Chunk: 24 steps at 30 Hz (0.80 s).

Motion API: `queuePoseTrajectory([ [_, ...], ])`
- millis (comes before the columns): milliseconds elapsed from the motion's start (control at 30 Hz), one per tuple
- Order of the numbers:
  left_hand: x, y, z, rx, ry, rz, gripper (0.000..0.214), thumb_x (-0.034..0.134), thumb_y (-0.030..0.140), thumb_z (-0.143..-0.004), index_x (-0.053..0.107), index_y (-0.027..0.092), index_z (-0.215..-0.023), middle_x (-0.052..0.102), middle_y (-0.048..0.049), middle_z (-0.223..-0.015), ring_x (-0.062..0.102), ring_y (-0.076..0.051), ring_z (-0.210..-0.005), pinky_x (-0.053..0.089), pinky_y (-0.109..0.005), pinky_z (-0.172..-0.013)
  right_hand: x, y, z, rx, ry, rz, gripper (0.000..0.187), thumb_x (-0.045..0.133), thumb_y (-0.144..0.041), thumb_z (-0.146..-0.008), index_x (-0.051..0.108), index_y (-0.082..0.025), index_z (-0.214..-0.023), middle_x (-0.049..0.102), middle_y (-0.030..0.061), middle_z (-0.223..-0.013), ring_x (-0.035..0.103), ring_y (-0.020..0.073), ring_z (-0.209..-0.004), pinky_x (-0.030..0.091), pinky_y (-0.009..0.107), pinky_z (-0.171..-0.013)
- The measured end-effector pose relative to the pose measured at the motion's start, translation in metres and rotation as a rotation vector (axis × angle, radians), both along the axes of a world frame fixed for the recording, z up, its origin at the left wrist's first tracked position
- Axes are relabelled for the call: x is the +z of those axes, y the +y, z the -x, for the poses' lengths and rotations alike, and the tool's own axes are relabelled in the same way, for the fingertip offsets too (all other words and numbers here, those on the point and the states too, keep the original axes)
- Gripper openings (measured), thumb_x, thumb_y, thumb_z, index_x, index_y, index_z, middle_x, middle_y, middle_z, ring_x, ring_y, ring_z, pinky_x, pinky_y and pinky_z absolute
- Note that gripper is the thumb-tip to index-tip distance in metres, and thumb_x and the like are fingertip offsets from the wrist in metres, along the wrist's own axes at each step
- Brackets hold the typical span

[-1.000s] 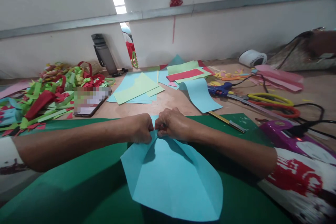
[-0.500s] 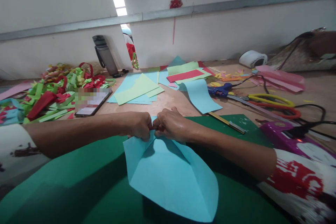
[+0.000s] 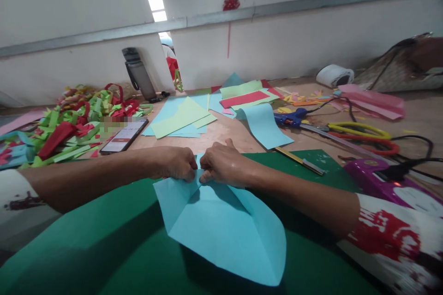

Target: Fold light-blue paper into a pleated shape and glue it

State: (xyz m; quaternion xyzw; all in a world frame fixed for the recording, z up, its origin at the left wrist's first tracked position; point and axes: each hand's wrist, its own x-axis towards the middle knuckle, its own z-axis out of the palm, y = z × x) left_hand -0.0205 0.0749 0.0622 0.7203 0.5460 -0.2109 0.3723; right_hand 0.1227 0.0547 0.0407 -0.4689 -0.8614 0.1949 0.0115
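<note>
A light blue sheet of paper is folded and bent above the green board. Its far edge is pinched between both hands. My left hand is closed on the far left part of the fold, and my right hand grips the same edge just beside it, with a small gap between them. The near part of the sheet spreads toward me, creased on both sides. My fingertips are partly hidden behind the paper.
Behind my hands lie green and blue paper pieces. Left are a phone, coloured scraps and a bottle. Right are a curled blue strip, a cutter, a blue glue gun, scissors and a purple power strip.
My left hand has shifted slightly left, widening the gap from my right hand. The sheet's left corner has swung a little left, and its near edge has risen slightly.
</note>
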Motion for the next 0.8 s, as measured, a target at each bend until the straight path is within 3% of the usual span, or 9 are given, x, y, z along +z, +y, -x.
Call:
queuePoseTrajectory([
  [67,0.000,0.002,0.003,-0.012,-0.006,-0.006,0.019,0.049,0.021,-0.058,0.063,0.017,-0.071,0.047,0.0038,-0.052,0.040,-0.012,-0.047,0.028,-0.023,-0.044,0.000,-0.001,0.001,-0.009,-0.009,-0.003,0.018,0.069,-0.028,-0.074,0.061,-0.016,-0.063,0.058,0.0020,-0.065,0.053,0.0218,-0.081,0.024,0.053,-0.092],
  [133,0.006,0.005,0.004,-0.107,-0.006,-0.082,0.021,0.051,0.021,-0.061,0.065,0.017,-0.076,0.051,0.0032,-0.055,0.042,-0.012,-0.049,0.029,-0.023,-0.047,0.000,-0.001,0.002,-0.017,-0.018,-0.006,0.018,0.067,-0.026,-0.075,0.060,-0.016,-0.062,0.059,0.0026,-0.066,0.053,0.0223,-0.082,0.023,0.054,-0.093],
  [267,0.037,0.001,0.002,-0.342,-0.023,-0.341,0.018,0.050,0.024,-0.073,0.064,0.016,-0.065,0.051,0.0000,-0.056,0.041,-0.013,-0.052,0.028,-0.025,-0.052,-0.002,-0.001,0.003,-0.017,-0.032,-0.009,0.016,0.067,-0.027,-0.075,0.061,-0.016,-0.065,0.063,0.0046,-0.073,0.054,0.0256,-0.089,0.022,0.056,-0.094],
  [367,0.056,-0.023,-0.004,-0.441,0.035,-0.447,0.026,0.052,0.035,-0.078,0.063,0.019,-0.060,0.052,-0.0029,-0.054,0.041,-0.015,-0.049,0.026,-0.030,-0.053,-0.004,0.000,0.003,-0.010,-0.039,-0.025,0.014,0.063,-0.029,-0.079,0.064,-0.017,-0.073,0.066,0.0080,-0.087,0.052,0.0293,-0.099,0.020,0.058,-0.095],
  [467,0.060,-0.053,-0.012,-0.695,0.078,-0.344,0.025,0.057,0.032,-0.079,0.062,0.021,-0.057,0.053,-0.0044,-0.052,0.047,-0.020,-0.055,0.030,-0.033,-0.061,-0.004,0.001,0.005,-0.024,-0.065,-0.042,0.013,0.060,-0.025,-0.080,0.064,-0.016,-0.073,0.066,0.0103,-0.086,0.052,0.0310,-0.100,0.022,0.057,-0.093],
  [533,0.060,-0.066,-0.018,-0.774,0.107,-0.302,0.028,0.058,0.036,-0.081,0.063,0.022,-0.057,0.056,-0.0059,-0.054,0.053,-0.025,-0.068,0.032,-0.036,-0.070,-0.004,0.001,0.006,-0.031,-0.083,-0.043,0.010,0.062,-0.024,-0.078,0.065,-0.016,-0.072,0.066,0.0099,-0.081,0.053,0.0310,-0.098,0.024,0.055,-0.091],
  [667,0.070,-0.073,-0.031,-0.731,0.174,-0.234,0.048,0.057,0.061,-0.077,0.057,0.022,-0.049,0.056,-0.0065,-0.052,0.057,-0.030,-0.078,0.033,-0.039,-0.082,-0.003,0.000,0.006,-0.034,-0.093,-0.048,0.011,0.066,-0.028,-0.075,0.067,-0.017,-0.076,0.066,0.0074,-0.078,0.054,0.0297,-0.097,0.025,0.052,-0.090],
  [733,0.072,-0.071,-0.035,-0.688,0.234,-0.159,0.053,0.063,0.062,-0.072,0.049,0.021,-0.040,0.050,-0.0048,-0.044,0.058,-0.030,-0.072,0.035,-0.040,-0.081,-0.004,0.000,0.006,-0.040,-0.088,-0.058,0.013,0.067,-0.030,-0.075,0.067,-0.017,-0.076,0.066,0.0065,-0.077,0.054,0.0289,-0.098,0.025,0.050,-0.090],
  [800,0.062,-0.066,-0.031,-0.600,0.188,-0.128,0.053,0.071,0.060,-0.062,0.045,0.021,-0.037,0.046,-0.0034,-0.038,0.057,-0.030,-0.067,0.037,-0.041,-0.078,-0.005,0.000,0.006,-0.047,-0.081,-0.064,0.014,0.068,-0.032,-0.075,0.067,-0.018,-0.076,0.066,0.0061,-0.078,0.054,0.0283,-0.097,0.025,0.049,-0.090],
])
